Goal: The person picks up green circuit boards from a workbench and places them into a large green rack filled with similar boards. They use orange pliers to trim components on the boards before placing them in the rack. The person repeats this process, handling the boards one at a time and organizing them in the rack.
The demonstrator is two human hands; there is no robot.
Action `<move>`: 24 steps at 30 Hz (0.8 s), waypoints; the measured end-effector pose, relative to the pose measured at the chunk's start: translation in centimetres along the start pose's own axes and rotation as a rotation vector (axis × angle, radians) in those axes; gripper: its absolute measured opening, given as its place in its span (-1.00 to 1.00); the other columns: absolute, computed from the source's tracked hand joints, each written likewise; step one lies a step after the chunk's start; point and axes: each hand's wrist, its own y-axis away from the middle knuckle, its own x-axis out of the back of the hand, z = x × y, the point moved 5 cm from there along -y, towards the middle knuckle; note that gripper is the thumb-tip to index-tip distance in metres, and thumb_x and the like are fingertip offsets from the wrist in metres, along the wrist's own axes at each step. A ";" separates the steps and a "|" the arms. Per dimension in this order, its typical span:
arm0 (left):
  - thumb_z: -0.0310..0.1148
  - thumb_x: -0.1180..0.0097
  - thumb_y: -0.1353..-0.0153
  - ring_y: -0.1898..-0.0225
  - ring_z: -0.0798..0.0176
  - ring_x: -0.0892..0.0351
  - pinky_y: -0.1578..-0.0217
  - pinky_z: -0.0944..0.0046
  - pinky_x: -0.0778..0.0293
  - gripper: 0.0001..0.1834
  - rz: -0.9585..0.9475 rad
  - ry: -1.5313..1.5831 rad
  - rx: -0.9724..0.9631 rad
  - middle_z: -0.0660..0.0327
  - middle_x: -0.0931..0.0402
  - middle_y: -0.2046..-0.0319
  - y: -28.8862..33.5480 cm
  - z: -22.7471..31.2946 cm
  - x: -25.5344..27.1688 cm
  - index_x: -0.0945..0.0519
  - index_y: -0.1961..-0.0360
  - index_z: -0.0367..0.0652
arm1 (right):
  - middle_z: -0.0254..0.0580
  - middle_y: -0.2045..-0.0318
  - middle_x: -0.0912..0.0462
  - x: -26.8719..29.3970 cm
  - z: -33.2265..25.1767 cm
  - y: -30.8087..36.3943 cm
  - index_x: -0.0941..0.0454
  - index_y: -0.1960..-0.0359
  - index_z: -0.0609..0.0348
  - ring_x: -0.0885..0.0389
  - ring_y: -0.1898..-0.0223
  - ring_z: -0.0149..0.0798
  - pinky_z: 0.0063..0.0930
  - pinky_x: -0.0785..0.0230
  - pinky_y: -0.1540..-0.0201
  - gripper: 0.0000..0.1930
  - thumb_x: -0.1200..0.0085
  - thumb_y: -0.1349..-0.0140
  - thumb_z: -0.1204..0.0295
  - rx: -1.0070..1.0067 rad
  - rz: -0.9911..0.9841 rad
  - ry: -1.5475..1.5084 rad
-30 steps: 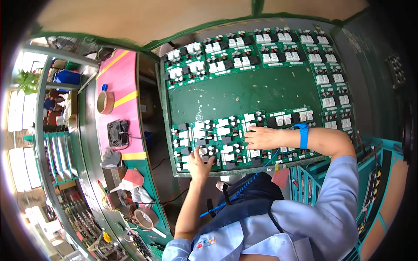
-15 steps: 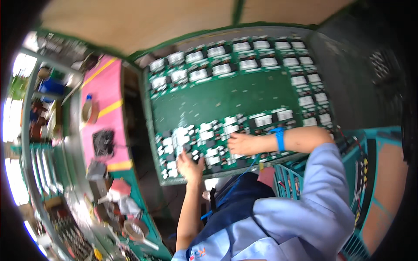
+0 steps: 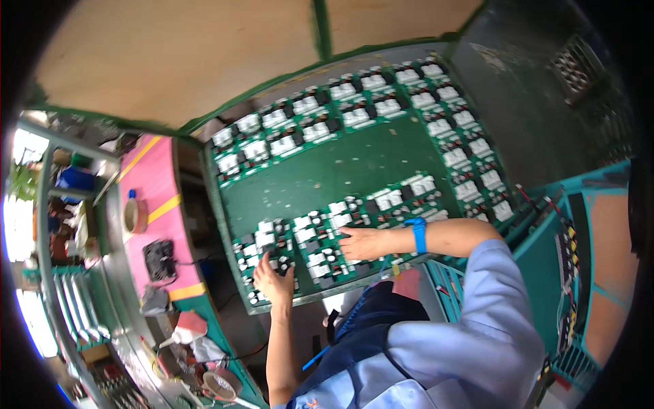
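Green circuit boards (image 3: 319,264) with white and black parts lie in rows along the near side of a green table (image 3: 300,191). My left hand (image 3: 274,281) rests over the boards at the near left corner, thumb and forefinger spread, fingertips by a black part. My right hand (image 3: 364,243), a blue wrist strap (image 3: 419,235) behind it, reaches across the near rows from the right. Its fingers lie bent on a board beside my left hand's rows, and the fingertips are partly hidden. Neither hand visibly lifts anything.
More boards (image 3: 306,105) line the table's far and right sides. A pink-topped bench (image 3: 153,177) at left bears a black device (image 3: 159,260) and a bottle (image 3: 134,213). Teal crates (image 3: 446,290) stand close at my right, and a tan panel (image 3: 204,61) rises behind the table.
The view has turned and shifted, so the table now appears more tilted. Both hands stay over the near boards, appearing slightly lower and farther left in the picture.
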 end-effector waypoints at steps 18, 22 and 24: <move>-0.36 -0.33 0.33 0.11 0.07 -0.38 0.10 0.22 -0.30 -0.24 -0.005 0.472 0.385 -0.03 -0.36 0.13 2.2 -6.3 3.3 -0.25 0.02 -0.23 | -0.07 0.32 -0.43 9.5 5.6 -3.8 -0.39 0.27 0.27 -0.40 0.21 -0.03 -0.27 -0.28 0.15 -0.59 -0.12 0.29 0.49 -0.132 0.085 -0.805; -0.31 -0.33 0.34 0.11 0.06 -0.33 0.10 0.18 -0.27 -0.24 -0.106 0.507 0.343 0.03 -0.37 0.18 2.7 -4.5 2.9 -0.27 0.03 -0.20 | -0.06 0.21 -0.48 10.1 10.7 -2.7 -0.36 0.14 0.32 -0.47 0.16 -0.18 -0.49 -0.29 0.10 -0.53 -0.04 0.23 0.64 -0.434 0.325 -0.938; -0.30 -0.33 0.34 0.13 0.06 -0.33 0.12 0.17 -0.28 -0.26 -0.138 0.464 0.292 0.05 -0.38 0.21 2.2 -3.9 2.2 -0.28 0.05 -0.19 | -0.15 0.17 -0.48 8.7 12.1 -1.4 -0.31 0.08 0.37 -0.42 0.13 -0.39 -0.52 -0.29 0.09 -0.55 -0.01 0.11 0.68 -0.733 0.496 -1.505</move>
